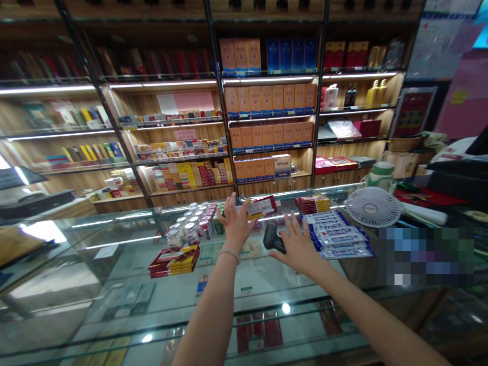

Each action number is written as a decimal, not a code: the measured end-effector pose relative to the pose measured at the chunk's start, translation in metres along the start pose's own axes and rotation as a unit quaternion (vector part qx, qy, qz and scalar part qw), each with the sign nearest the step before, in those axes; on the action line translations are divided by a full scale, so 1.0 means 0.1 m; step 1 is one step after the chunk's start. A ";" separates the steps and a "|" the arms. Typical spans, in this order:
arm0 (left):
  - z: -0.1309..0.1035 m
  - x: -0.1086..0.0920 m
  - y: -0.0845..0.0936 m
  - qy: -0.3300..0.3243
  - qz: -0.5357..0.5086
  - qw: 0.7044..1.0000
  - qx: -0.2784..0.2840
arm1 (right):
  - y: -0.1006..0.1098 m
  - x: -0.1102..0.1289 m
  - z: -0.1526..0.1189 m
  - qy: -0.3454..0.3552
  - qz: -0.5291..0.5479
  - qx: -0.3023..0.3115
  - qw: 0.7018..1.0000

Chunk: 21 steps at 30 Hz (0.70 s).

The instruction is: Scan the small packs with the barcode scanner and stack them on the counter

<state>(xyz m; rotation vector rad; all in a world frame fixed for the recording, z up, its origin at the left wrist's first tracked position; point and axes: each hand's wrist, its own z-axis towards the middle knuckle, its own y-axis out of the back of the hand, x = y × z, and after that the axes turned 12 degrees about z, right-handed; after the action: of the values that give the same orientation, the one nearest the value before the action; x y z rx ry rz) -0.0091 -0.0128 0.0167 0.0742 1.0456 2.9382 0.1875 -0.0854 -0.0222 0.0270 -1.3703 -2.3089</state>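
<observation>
Now two hands reach over the glass counter point(114, 239).
Left hand point(236, 223) holds a red pack point(262, 207); right hand point(297, 246), fingers spread wide, touches a black scanner point(273, 238).

on the glass bench point(125, 254): a stack of red and yellow cartons point(174, 260) at the left, small white-capped jars point(190, 223) clustered behind, blue and white packs point(337, 235) fanned out at the right, red cartons point(312, 203) beyond, a white desk fan point(372, 207) near the right end. behind, wooden shelves point(267, 147) lined with orange boxes point(269, 99)
</observation>
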 end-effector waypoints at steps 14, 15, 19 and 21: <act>0.02 -0.01 0.01 -0.021 0.013 1.000 -0.018 | 0.16 -0.75 0.92 0.079 0.000 -0.088 0.993; 0.02 -0.01 0.00 -0.024 0.015 0.999 -0.020 | 0.10 -0.79 0.94 0.077 0.006 -0.088 0.993; 0.03 -0.02 0.04 -0.042 0.020 0.998 -0.029 | -0.16 -0.87 0.95 0.081 0.035 -0.109 0.990; 0.04 -0.04 0.07 -0.049 0.024 0.998 -0.030 | -0.25 -0.88 0.94 0.075 0.058 -0.123 0.988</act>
<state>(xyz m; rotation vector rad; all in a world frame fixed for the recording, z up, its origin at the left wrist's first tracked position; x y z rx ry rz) -0.0050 -0.0158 0.0239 0.2414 0.9538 2.9712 0.2348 0.0365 -0.0140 0.0426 -0.9803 -2.3103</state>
